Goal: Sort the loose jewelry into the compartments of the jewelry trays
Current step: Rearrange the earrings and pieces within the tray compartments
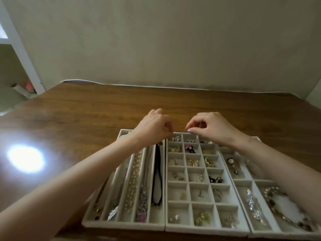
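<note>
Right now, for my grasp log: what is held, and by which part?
Cannot tell. Left hand and right hand pinch fingertips together over the far edge of the trays; nothing visible between them.

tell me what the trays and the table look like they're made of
Trays: pale, matte, slightly fuzzy surfaces, probably velvet or flocked fabric. Table: brown with streaky grain and a glossy finish that mirrors a bright light; wood, veneer or laminate, cannot tell which.

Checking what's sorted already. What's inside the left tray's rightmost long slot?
A black cord necklace lies lengthwise in it. The slot's far end is covered by the left hand, so anything there is hidden.
</note>
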Tool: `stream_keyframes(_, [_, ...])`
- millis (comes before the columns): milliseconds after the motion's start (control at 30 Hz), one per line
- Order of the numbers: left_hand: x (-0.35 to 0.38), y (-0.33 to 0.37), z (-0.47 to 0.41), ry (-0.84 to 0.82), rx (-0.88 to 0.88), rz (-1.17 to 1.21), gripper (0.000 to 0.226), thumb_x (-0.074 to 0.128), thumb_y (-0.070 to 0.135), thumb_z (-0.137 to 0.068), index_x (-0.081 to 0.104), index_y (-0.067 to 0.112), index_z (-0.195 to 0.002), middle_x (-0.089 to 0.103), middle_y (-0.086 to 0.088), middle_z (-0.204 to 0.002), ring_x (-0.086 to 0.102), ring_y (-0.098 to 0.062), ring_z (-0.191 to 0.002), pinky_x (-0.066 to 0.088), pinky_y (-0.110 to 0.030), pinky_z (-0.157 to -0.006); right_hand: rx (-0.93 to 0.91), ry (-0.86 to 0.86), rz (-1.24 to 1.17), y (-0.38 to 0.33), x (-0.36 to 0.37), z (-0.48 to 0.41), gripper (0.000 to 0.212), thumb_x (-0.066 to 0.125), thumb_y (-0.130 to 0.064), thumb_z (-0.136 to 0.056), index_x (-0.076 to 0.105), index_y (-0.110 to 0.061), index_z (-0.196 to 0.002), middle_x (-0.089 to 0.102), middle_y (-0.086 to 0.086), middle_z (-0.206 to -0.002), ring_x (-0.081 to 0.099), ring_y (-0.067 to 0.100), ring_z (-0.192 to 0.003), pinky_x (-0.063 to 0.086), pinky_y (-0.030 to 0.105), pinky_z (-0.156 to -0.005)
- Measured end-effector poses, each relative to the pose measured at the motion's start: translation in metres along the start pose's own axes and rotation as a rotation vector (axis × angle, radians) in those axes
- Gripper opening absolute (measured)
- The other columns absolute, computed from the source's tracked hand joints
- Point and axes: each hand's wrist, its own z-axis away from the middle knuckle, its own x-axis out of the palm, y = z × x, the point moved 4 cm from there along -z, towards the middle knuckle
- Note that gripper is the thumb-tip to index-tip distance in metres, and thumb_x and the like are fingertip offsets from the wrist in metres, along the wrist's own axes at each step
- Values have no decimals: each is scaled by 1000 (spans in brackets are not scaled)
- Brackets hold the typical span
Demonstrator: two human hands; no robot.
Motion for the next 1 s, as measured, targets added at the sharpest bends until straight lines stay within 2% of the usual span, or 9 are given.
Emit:
stream_keyframes(200, [6,-1,-25,-160,52,-87,15,69,31,-81,65,23,-92,44,6,-97,44,-16,-105,42,-29,-88,-106,-65,58,-5,6,-22,5,68,-22,-85,71,-25,-88,56,-15,-79,51,1,-72,39,16,-65])
stream_keyframes(267, [6,-1,-27,-193,75,-136,15,69,34,-81,65,25,-92,42,10,-94,44,-14,-102,40,-25,-84,-134,-110,83,-7,10,-28,5,69,-24,-84,72,-27,-86,56,-14,-78,50,2,-72,40,19,-65])
stream_keyframes(367, [8,0,-26,-203,76,-196,15,66,38,-82,63,30,-95,37,12,-90,39,-10,-93,30,-22,-72,-177,-166,171,-10,15,-33,4,70,-26,-84,71,-29,-84,53,-14,-76,47,2,-67,32,17,-61])
stream_keyframes(433, [9,0,-26,-204,70,-220,17,63,41,-84,62,32,-98,36,12,-91,35,-8,-90,27,-22,-71,-192,-186,193,-11,17,-34,14,69,-26,-84,63,-35,-76,49,-16,-73,46,2,-66,27,14,-58])
stream_keyframes(567, [11,3,-25,-195,47,-221,22,59,40,-86,57,30,-105,38,9,-99,37,-10,-95,29,-21,-74,-229,-188,221,-10,20,-35,3,67,-25,-85,69,-27,-88,52,-16,-77,47,1,-68,30,13,-61])
stream_keyframes(700, [13,3,-25,-149,42,-201,26,60,36,-86,50,27,-108,41,9,-101,40,-9,-94,31,-20,-74,-275,-208,259,-13,22,-39,9,67,-24,-86,69,-22,-94,59,-11,-90,52,3,-78,38,15,-66])
stream_keyframes(800, [12,1,-25,-166,46,-170,25,60,36,-86,51,26,-107,43,9,-101,42,-10,-95,35,-21,-75,-342,-258,251,-12,22,-44,9,67,-21,-86,71,-22,-94,62,-10,-94,54,5,-82,47,24,-73])
stream_keyframes(900, [8,-2,-28,-249,33,-86,17,62,36,-85,55,29,-98,50,9,-100,49,-10,-94,46,-26,-80,-405,-275,214,-11,22,-45,10,67,-17,-85,71,-25,-88,62,-10,-94,57,7,-82,50,30,-72])
stream_keyframes(1000, [-1,-9,-33,-293,0,-1,6,63,30,-84,57,30,-86,58,13,-91,55,-7,-86,49,-24,-77,-471,-252,247,-11,23,-42,12,67,-13,-84,71,-24,-89,60,-10,-95,57,9,-79,47,23,-67])
